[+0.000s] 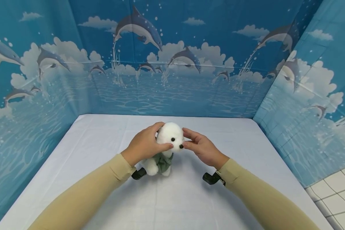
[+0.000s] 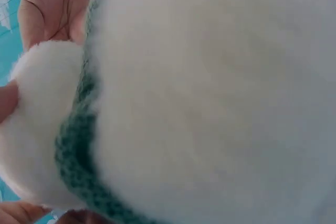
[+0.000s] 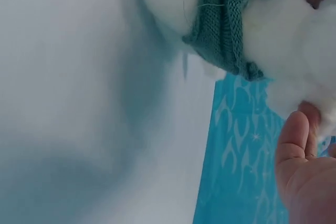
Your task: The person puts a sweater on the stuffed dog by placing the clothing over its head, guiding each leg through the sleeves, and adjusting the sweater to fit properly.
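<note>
A white stuffed animal [image 1: 170,134] with black eyes, a black nose and a green knitted garment [image 1: 162,162] is upright at the middle of the white table, its face turned right. My left hand [image 1: 145,140] grips its head from the left, thumb across the cheek and fingers behind. My right hand [image 1: 202,148] is at the opposite side of the head, its fingertips touching the white fur near the nose. White fur fills most of the left wrist view, beside the green knit edge [image 2: 79,166]. In the right wrist view, extended fingers [image 3: 293,135] meet the fur.
The white-covered table [image 1: 218,204] reaches back to a blue curtain [image 1: 172,95] printed with dolphins, which also hangs along both sides. White floor tiles [image 1: 337,191] show at the lower right. A black wrist mount [image 1: 211,179] hangs below each sleeve.
</note>
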A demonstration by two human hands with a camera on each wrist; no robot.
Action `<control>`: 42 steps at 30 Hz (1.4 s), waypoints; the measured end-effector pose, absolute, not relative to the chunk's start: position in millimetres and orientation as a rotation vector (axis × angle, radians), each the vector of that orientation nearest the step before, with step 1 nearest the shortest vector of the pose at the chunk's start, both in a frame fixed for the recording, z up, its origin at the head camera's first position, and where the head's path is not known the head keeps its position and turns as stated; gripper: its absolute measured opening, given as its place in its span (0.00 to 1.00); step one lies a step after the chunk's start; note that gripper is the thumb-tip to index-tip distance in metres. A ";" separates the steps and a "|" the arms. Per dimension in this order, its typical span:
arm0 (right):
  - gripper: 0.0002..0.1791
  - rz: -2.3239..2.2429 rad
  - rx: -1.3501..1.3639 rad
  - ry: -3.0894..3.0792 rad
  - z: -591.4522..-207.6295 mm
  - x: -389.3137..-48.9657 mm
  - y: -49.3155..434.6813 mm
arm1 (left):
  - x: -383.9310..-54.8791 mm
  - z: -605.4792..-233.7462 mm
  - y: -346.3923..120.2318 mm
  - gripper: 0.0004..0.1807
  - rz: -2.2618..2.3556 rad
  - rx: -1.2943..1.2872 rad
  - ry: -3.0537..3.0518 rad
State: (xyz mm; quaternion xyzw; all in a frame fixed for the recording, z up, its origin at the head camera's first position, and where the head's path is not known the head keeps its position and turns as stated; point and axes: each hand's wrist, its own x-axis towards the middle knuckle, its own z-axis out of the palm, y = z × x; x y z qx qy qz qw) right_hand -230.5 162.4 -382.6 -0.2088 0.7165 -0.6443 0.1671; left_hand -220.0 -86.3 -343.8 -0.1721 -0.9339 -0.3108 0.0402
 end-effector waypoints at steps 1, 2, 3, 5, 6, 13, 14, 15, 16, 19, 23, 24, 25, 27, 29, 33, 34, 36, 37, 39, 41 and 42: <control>0.36 -1.847 -0.585 2.012 -382.2 -230.5 161.6 | -219.6 -342.6 -87.5 0.44 -0.981 -0.543 -2.853; 0.37 -1.858 -0.574 1.998 -381.3 -230.2 160.7 | -219.5 -341.4 -88.7 0.43 -1.012 -0.561 -2.844; 0.37 -1.869 -0.569 1.989 -380.0 -229.8 159.7 | -219.5 -340.2 -89.7 0.43 -1.041 -0.578 -2.837; 0.37 -1.889 -0.569 1.995 -376.5 -228.6 158.2 | -219.7 -337.8 -91.3 0.43 -1.098 -0.612 -2.826; 0.37 -1.892 -0.572 2.014 -374.3 -227.7 157.6 | -219.8 -336.8 -91.7 0.42 -1.121 -0.627 -2.820; 0.37 -1.683 -0.636 2.425 -358.3 -219.3 157.7 | -221.0 -336.1 -90.7 0.39 -1.250 -0.708 -2.763; 0.37 -1.625 -0.639 2.501 -356.5 -218.0 157.8 | -221.6 -336.9 -90.2 0.39 -1.263 -0.717 -2.754; 0.37 -1.569 -0.637 2.572 -354.7 -216.8 157.8 | -222.1 -337.8 -89.7 0.39 -1.272 -0.728 -2.747; 0.37 -1.517 -0.638 2.634 -353.6 -215.6 157.9 | -222.9 -338.8 -89.1 0.38 -1.279 -0.740 -2.741; 0.37 -1.386 -0.640 2.780 -351.2 -211.9 157.5 | -225.3 -342.2 -87.8 0.38 -1.300 -0.767 -2.731; 0.37 -1.304 -0.636 2.881 -351.9 -209.4 156.3 | -227.7 -346.2 -86.9 0.37 -1.335 -0.789 -2.732; 0.36 -1.294 -0.636 2.897 -352.6 -209.3 156.0 | -228.2 -347.3 -86.8 0.37 -1.344 -0.793 -2.734; 0.36 -1.283 -0.636 2.912 -353.6 -209.1 155.8 | -228.7 -348.5 -86.8 0.37 -1.348 -0.798 -2.739; 0.36 -1.262 -0.637 2.935 -356.0 -209.0 155.6 | -229.7 -351.3 -87.1 0.37 -1.361 -0.802 -2.751; 0.35 -1.257 -0.639 2.944 -359.4 -209.1 155.4 | -230.8 -354.9 -88.1 0.36 -1.370 -0.805 -2.761; 0.34 -1.261 -0.650 2.951 -364.9 -209.1 155.6 | -231.3 -361.0 -89.8 0.36 -1.386 -0.812 -2.765; 0.34 -1.266 -0.653 2.950 -365.9 -209.1 155.7 | -231.2 -362.2 -90.0 0.36 -1.389 -0.816 -2.763; 0.34 -1.269 -0.657 2.947 -367.5 -209.1 155.6 | -230.8 -364.2 -90.2 0.36 -1.389 -0.817 -2.763; 0.34 -1.268 -0.658 2.946 -368.3 -209.1 155.4 | -230.8 -365.2 -90.2 0.36 -1.387 -0.817 -2.764; 0.34 -1.268 -0.658 2.944 -369.6 -209.0 155.0 | -230.7 -366.9 -90.5 0.36 -1.383 -0.819 -2.762; 0.34 -1.268 -0.658 2.940 -370.7 -209.2 154.7 | -230.7 -368.2 -90.7 0.36 -1.380 -0.818 -2.761; 0.34 -1.268 -0.659 2.939 -371.2 -209.4 154.7 | -230.6 -368.8 -90.9 0.36 -1.380 -0.817 -2.761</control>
